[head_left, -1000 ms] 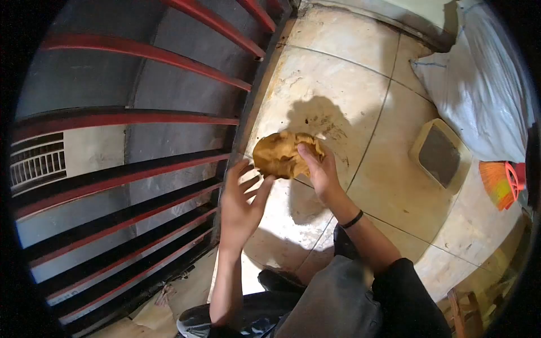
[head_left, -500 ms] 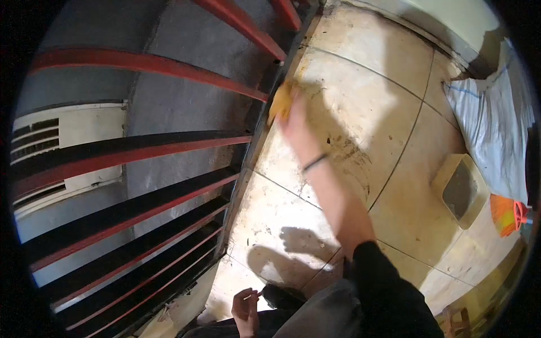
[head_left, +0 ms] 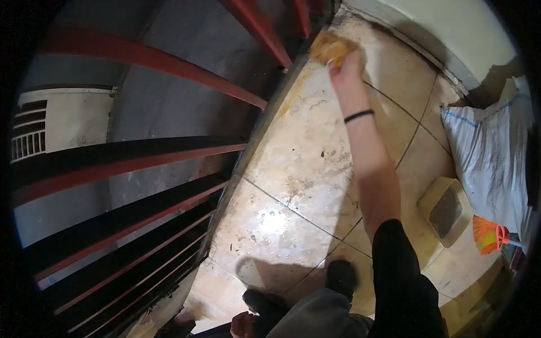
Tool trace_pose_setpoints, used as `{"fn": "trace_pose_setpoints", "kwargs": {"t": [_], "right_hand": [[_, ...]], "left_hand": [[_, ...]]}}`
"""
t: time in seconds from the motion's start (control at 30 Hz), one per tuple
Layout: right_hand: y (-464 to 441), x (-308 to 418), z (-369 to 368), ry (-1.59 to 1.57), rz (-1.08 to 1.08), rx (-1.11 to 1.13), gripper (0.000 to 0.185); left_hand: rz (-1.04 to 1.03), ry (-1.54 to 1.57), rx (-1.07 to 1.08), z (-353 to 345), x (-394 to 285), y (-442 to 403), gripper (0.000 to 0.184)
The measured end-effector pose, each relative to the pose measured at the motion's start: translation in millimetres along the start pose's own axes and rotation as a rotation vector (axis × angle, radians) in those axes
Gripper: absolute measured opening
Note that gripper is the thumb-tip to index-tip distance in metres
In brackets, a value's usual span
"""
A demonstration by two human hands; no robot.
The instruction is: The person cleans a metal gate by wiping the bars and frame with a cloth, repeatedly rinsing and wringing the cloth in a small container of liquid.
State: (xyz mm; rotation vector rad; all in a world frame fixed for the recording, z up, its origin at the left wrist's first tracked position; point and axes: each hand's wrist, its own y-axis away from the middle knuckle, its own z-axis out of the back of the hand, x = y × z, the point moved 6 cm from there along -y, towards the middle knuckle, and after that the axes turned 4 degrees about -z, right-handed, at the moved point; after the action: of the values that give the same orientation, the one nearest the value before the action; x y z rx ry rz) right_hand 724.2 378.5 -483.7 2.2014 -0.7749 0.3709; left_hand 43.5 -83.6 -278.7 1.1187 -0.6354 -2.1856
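Note:
My right hand (head_left: 347,65) is closed on a yellow-orange cloth (head_left: 329,48), pressing it to the dirty tiled floor (head_left: 304,129) near its far end, beside the base of the railing. The right arm is stretched out, with a dark band (head_left: 358,116) on the wrist. Low in the view, my left hand (head_left: 242,325) rests by my leg with its fingers curled in; part of it is cut off by the frame edge, and I see nothing in it. Wet droplets and dark smudges mark the tiles between the hands.
A red and black railing (head_left: 169,163) runs along the left floor edge, with a drop beyond. To the right are a beige square tub (head_left: 428,205), a white woven sack (head_left: 490,152) and an orange-bristled broom (head_left: 488,234). A pale wall (head_left: 451,34) bounds the far side.
My right hand has moved the cloth forward along the railing's base, toward the far wall. My left hand has dropped lower in the view, and the view has shifted slightly.

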Motion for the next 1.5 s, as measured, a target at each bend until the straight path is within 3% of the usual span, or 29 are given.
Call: {"fn": "trace_pose_setpoints", "kwargs": {"t": [0.03, 0.1, 0.17, 0.27, 0.37, 0.47, 0.53, 0.57, 0.63, 0.67, 0.73, 0.8, 0.83, 0.93, 1.03, 1.1, 1.17, 1.27, 1.4, 1.47, 1.5], "right_hand": [[17.6, -22.1, 9.9, 0.031, -0.098, 0.036, 0.03], [35.7, -45.1, -1.7, 0.057, -0.185, 0.079, 0.031], [49.3, -63.6, -17.9, 0.074, -0.38, 0.053, 0.033], [-26.1, -0.9, -47.3, -0.096, -0.124, -0.029, 0.032], [-74.7, 83.2, -41.3, -0.07, 0.145, 0.032, 0.032], [-92.3, 122.5, -31.4, 0.104, 0.287, 0.279, 0.033], [-28.2, 116.3, -10.0, -0.094, 0.179, 0.211, 0.031], [7.1, 100.1, -8.4, -0.091, 0.105, 0.244, 0.033], [12.1, 57.9, 1.0, -0.136, -0.051, 0.268, 0.035], [16.0, 28.4, -8.4, -0.134, -0.157, 0.316, 0.045], [32.5, -35.5, -16.8, -0.102, -0.316, 0.429, 0.042], [54.1, -96.5, -10.7, -0.052, -0.206, 0.141, 0.037], [100.9, -93.4, -5.5, -0.038, -0.295, 0.104, 0.035], [168.0, -130.9, 31.1, 0.17, -0.338, 0.268, 0.041], [188.2, -148.0, 57.4, 0.127, -0.559, 0.203, 0.044], [141.8, -109.3, 35.5, -0.035, -0.353, 0.236, 0.038], [84.1, -75.4, 12.7, 0.013, -0.102, 0.225, 0.037], [85.7, -70.5, -16.4, -0.003, -0.144, 0.227, 0.039], [137.0, -148.7, 31.0, 0.152, -0.398, 0.253, 0.036], [217.7, -206.2, 64.1, 0.14, -0.645, 0.185, 0.036], [276.8, -222.6, 69.3, 0.172, -0.797, 0.262, 0.035]], "left_hand": [[-0.171, 0.051, 0.075, 7.2, 19.9, -6.1, 0.033], [-0.101, -0.039, 0.028, -29.1, -55.5, 9.2, 0.031], [0.023, 0.007, 0.024, -33.1, -68.7, 9.7, 0.032], [-0.164, -0.004, 0.032, -21.3, -52.8, 12.9, 0.032], [-0.03, -0.041, -0.074, -19.0, -37.8, 24.3, 0.032], [-0.199, -0.068, 0.069, 25.5, 87.8, -19.3, 0.031], [-0.1, -0.022, 0.027, -13.6, -1.3, 3.2, 0.031], [-0.006, 0.011, -0.013, -27.2, -32.4, 10.5, 0.031], [-0.058, -0.014, 0.047, -27.3, -29.4, 8.3, 0.031], [-0.067, -0.021, 0.066, -26.2, -29.7, 8.2, 0.03], [-0.082, -0.029, 0.077, -20.4, -26.3, 8.6, 0.03], [-0.094, 0.024, 0.088, -17.0, -16.4, 0.0, 0.029], [-0.103, 0.034, 0.085, -17.0, -12.5, 1.0, 0.029], [-0.197, -0.009, 0.075, -20.0, -18.5, 5.3, 0.029], [-0.042, -0.067, 0.036, -28.0, -35.8, 18.2, 0.028], [-0.12, 0.04, -0.027, -22.0, -29.4, 26.3, 0.033], [-0.059, 0.096, -0.126, -16.0, -17.6, 31.1, 0.032], [-0.175, 0.115, -0.098, -22.1, -36.0, 31.5, 0.027], [-0.169, 0.178, -0.09, -26.0, -43.1, 36.7, 0.018], [-0.159, 0.039, -0.071, -24.8, -42.0, 38.8, 0.018], [-0.224, -0.063, -0.035, -27.8, -58.5, 40.0, 0.02]]}}
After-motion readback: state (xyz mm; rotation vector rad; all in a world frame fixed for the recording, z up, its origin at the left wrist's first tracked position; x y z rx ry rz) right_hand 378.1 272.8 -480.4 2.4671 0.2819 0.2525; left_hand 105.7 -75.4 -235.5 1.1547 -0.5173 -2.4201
